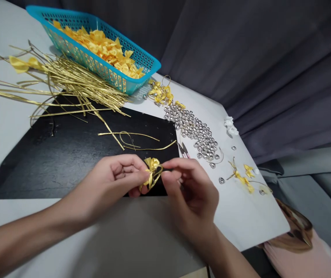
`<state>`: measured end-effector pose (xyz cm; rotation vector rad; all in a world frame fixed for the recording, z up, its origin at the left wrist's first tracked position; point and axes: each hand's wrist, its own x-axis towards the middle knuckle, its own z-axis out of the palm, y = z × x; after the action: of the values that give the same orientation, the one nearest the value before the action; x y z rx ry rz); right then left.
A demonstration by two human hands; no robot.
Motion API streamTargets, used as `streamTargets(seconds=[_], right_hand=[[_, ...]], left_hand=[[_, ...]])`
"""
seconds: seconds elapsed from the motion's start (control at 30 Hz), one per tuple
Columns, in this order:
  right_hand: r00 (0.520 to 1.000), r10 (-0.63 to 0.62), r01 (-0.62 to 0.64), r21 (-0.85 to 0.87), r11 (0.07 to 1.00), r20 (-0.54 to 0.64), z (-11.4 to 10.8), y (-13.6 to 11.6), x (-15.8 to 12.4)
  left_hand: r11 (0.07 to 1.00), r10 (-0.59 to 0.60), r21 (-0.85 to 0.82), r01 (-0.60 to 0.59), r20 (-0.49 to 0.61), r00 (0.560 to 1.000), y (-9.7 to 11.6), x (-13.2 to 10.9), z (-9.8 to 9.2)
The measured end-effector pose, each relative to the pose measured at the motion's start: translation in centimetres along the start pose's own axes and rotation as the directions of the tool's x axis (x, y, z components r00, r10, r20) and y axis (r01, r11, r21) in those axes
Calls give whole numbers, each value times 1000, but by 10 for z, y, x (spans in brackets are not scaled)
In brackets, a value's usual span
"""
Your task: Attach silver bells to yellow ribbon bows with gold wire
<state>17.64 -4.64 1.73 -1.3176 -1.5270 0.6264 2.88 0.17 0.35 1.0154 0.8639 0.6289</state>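
Observation:
Between thumb and fingers, my left hand [117, 173] pinches a yellow satin ribbon bow [153, 163] over the near edge of a black board [75, 158]. My right hand [193, 189] is closed at the bow's right side, thumb and forefinger pinching a gold cord [157, 174] that loops around the bow. The fingertips hide part of the cord and the bow's left side. Just beyond my hands, loose pieces of gold cord [129, 134] lie on the board. Small scissors [183, 150] rest beside my right hand, partly hidden.
A blue plastic basket [92, 61] full of yellow bows [101, 44] stands at the back left. Before it lies a bundle of gold cords [78, 79]. Silver heart-shaped pieces [196, 129] are heaped to the right. Crumpled white tissue [231, 126] and more yellow bows [242, 179] lie near the table's right edge.

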Motion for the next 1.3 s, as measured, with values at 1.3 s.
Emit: streamTargets(seconds=[1.3], right_hand=[[981, -142, 142, 9, 990, 132, -6, -23, 46]], left_hand=[[1000, 1, -12, 0, 53, 999, 1, 1, -1]])
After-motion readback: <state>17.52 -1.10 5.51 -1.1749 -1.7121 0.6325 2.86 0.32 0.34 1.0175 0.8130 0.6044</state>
